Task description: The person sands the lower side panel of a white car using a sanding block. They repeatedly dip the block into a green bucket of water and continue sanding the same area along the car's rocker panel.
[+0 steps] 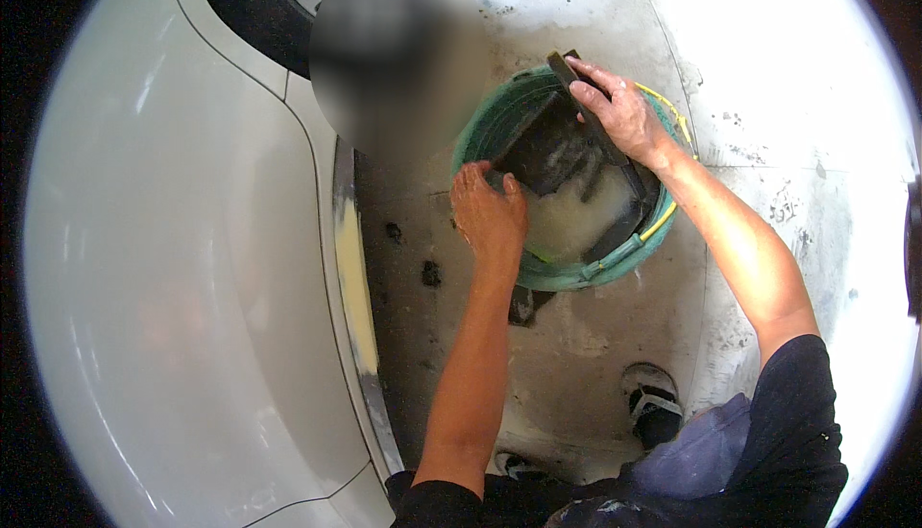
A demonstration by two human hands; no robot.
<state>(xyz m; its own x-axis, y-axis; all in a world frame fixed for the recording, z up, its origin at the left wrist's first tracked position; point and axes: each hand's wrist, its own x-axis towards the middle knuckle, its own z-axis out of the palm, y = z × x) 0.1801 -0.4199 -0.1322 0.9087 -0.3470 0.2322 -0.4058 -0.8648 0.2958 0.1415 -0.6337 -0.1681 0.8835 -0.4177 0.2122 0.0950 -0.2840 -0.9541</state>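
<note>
My right hand (pixel 624 110) is wrapped round a long, flat, dark sanding block (pixel 593 117), which tilts over the far right side of a green bucket (pixel 615 267). Cloudy, tan water (pixel 576 216) lies in the bucket. My left hand (pixel 490 211) is at the bucket's left rim with its fingers curled, the thumb a little apart. Next to those fingers is the corner of a black sheet (pixel 543 149), wet and leaning inside the bucket. Whether the left fingers grip the sheet or the rim is hidden.
A pale car body (pixel 182 240) fills the left side, with a yellowish filler patch (pixel 355 288) along its lower edge and a wheel (pixel 254 10) beyond. A yellow bucket handle (pixel 672 110) rests on the right rim. My sandalled foot (pixel 653 403) is nearby. A blurred patch covers the top middle.
</note>
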